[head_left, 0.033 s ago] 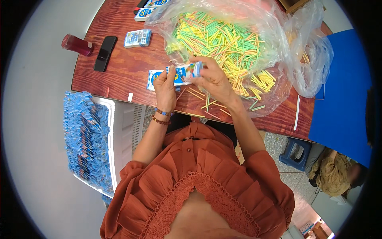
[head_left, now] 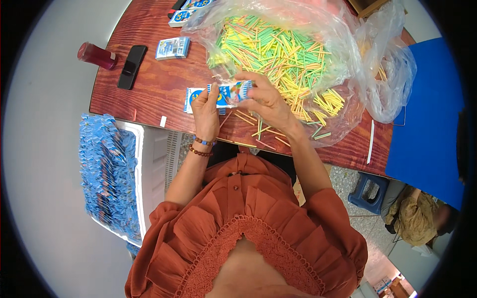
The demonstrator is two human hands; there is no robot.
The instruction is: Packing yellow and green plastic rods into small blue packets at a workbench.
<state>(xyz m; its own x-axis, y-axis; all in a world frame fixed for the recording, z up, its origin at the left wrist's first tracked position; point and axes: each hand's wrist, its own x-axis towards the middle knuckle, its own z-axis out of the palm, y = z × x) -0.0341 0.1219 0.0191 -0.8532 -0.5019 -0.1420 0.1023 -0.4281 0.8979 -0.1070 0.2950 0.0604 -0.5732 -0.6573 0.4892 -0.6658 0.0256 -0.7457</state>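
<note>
packet (head_left: pixel 231 93) ends hidden under fingers (head_left: pixel 211 102), top packets (head_left: pixel 191 5) cut off by frame edge

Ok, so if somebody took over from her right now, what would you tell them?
Left hand and right hand both grip one small blue-and-white printed packet above the red-brown wooden table.
The clear plastic bag of yellow and green sticks lies open just behind the hands; loose sticks are scattered on the table edge.
Another packet lies flat under the left hand, one more further back.
A white bin heaped with blue packets sits on her left.
Whether the held packet is filled cannot be told.
</note>
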